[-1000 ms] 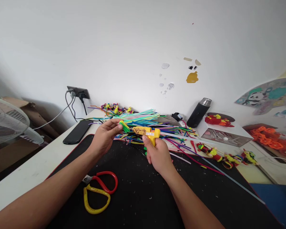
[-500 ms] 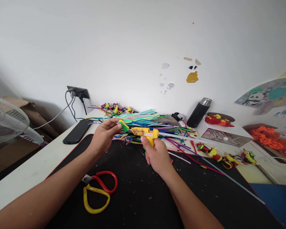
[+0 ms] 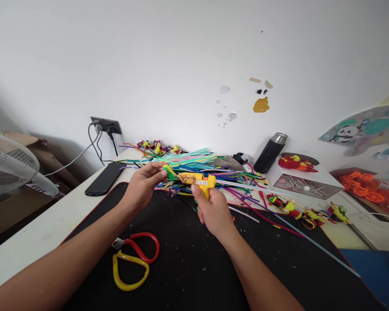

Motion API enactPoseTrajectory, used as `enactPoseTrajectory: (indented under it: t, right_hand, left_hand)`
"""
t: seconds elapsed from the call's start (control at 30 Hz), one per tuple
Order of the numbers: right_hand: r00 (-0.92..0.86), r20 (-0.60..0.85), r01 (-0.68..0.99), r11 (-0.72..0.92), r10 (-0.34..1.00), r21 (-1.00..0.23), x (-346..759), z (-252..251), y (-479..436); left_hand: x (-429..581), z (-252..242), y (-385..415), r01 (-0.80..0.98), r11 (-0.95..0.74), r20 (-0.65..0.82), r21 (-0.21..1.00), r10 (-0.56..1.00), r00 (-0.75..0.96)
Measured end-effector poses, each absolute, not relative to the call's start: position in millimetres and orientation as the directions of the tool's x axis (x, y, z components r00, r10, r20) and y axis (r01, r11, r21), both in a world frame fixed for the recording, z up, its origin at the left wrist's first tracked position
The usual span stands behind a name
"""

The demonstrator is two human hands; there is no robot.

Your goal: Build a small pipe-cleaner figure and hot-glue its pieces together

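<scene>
Between the thumb and fingers of my left hand (image 3: 146, 182) is a small green and yellow fuzzy piece (image 3: 170, 172), looking like bent pipe cleaner. My right hand (image 3: 213, 210) is wrapped round the grip of a yellow hot glue gun (image 3: 192, 179), whose stained front end points left. The nozzle is right at the green part of the piece; whether they touch I cannot tell. A long clear glue stick (image 3: 243, 186) sticks out of the gun's back. Behind both hands lies a heap of coloured pipe cleaners (image 3: 194, 158).
Red-and-yellow-handled scissors (image 3: 131, 261) lie on the black mat (image 3: 188, 268). A black phone (image 3: 104, 179) is at the left. Finished pipe-cleaner figures (image 3: 309, 211) lie at the right, near a black flask (image 3: 270, 153) and a drawer box (image 3: 307, 183). A fan (image 3: 13, 160) stands far left.
The green and yellow piece has turned slightly in my left fingers and come closer to the nozzle. My right hand and the glue gun stay almost still.
</scene>
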State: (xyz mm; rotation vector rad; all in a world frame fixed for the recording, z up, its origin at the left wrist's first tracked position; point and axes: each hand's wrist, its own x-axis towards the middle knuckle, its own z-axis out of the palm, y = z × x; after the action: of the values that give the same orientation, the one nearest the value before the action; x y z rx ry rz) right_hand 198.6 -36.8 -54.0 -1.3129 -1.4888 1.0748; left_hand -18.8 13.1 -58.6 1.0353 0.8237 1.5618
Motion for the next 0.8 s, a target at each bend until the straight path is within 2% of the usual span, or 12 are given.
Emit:
enactPoseTrajectory:
  t: [0.8]
  right_hand:
    - [-0.078,0.072,0.262,0.090,0.994,-0.961,197.2,-51.2,-37.8]
  left_hand:
    - [-10.2,-56.4,5.8,-0.333,-0.188,0.179,0.924,0.982,-0.056]
